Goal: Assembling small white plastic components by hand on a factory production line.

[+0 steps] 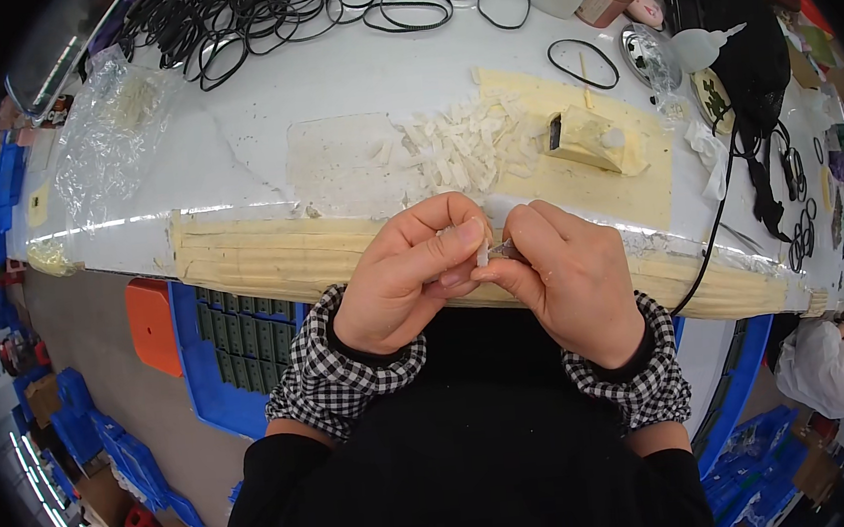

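Note:
Close together at the front edge of the table, both my hands are raised with the fingertips nearly meeting. My left hand (408, 270) pinches a small white piece (483, 256) between thumb and forefinger. In my right hand (576, 275), thumb and curled forefinger close on a small grey metal tool (506, 248); most of it is hidden by the fingers, and its kind cannot be made out. Its tip is beside the white piece. Just beyond the hands lies a heap of pale thin strips (457, 150), partly on a yellow sheet (636, 185).
A yellow tape-wrapped block (587, 147) sits right of the strips. Many black loops (410, 12) cover the back. Crumpled clear plastic (109, 130) lies left, a black cable (710, 228) hangs right. Below left, a blue crate (189, 354) holds dark green parts. Another person (821, 369) is far right.

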`<act>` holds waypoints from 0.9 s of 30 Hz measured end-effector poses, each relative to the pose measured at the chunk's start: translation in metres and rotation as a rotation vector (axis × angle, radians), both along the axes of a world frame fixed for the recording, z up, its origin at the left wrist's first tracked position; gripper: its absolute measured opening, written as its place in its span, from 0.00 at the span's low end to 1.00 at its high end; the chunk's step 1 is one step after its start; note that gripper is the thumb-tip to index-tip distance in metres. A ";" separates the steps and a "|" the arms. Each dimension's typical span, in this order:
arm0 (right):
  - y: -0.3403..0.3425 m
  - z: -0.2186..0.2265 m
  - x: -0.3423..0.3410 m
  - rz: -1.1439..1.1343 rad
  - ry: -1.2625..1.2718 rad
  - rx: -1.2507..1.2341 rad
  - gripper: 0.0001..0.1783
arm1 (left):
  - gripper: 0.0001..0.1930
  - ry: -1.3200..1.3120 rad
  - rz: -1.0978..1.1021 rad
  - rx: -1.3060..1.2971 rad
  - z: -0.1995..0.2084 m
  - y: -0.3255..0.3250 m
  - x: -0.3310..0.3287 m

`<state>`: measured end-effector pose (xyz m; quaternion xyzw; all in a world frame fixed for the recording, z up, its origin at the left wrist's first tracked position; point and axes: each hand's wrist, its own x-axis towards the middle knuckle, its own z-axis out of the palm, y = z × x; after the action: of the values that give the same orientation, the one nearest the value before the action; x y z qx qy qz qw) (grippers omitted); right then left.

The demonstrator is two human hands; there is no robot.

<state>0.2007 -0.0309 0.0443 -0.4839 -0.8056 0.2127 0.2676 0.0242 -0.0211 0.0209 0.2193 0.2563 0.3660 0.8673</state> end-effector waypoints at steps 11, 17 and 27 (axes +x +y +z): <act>0.001 -0.001 0.002 0.013 -0.063 0.014 0.17 | 0.06 0.062 0.028 0.022 0.000 -0.001 0.000; 0.000 -0.001 0.003 0.037 -0.091 0.014 0.17 | 0.06 0.055 0.032 0.042 -0.001 -0.001 0.001; 0.002 -0.017 0.014 -0.169 0.101 -0.025 0.08 | 0.06 -0.016 0.250 0.016 -0.004 0.007 -0.015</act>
<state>0.2146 -0.0294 0.0272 -0.5422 -0.7446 0.2235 0.3186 0.0096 -0.0145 0.0172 0.1893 0.2717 0.4751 0.8152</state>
